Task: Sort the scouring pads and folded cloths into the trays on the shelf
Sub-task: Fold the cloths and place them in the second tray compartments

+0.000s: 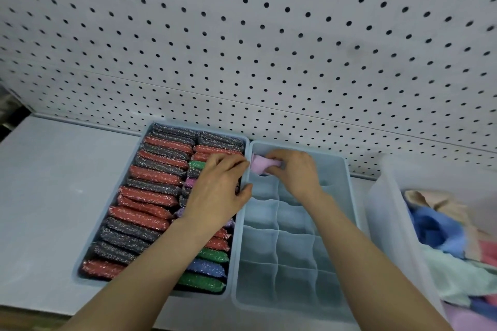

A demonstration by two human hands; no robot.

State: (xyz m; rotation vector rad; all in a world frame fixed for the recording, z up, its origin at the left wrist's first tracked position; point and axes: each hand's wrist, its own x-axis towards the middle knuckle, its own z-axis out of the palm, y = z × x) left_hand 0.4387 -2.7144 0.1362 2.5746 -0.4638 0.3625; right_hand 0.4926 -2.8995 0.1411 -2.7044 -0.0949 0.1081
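Two light blue trays stand side by side on the shelf. The left tray [113,220] is packed with several glittery scouring pads [150,177] in red, dark grey, green, blue and purple. The right tray [347,196] is split into many small compartments. A folded pink cloth [259,164] sits in its far left compartment. My right hand [291,172] pinches this cloth from above. My left hand [220,188] lies over the pads with its thumb and fingers round the divided tray's left wall.
A clear plastic bin [390,217] at the right holds several loose cloths [441,234] in blue, beige, pink, mint and lilac. A white pegboard wall [242,35] rises behind the trays. Bare shelf surface [48,196] lies left of the trays.
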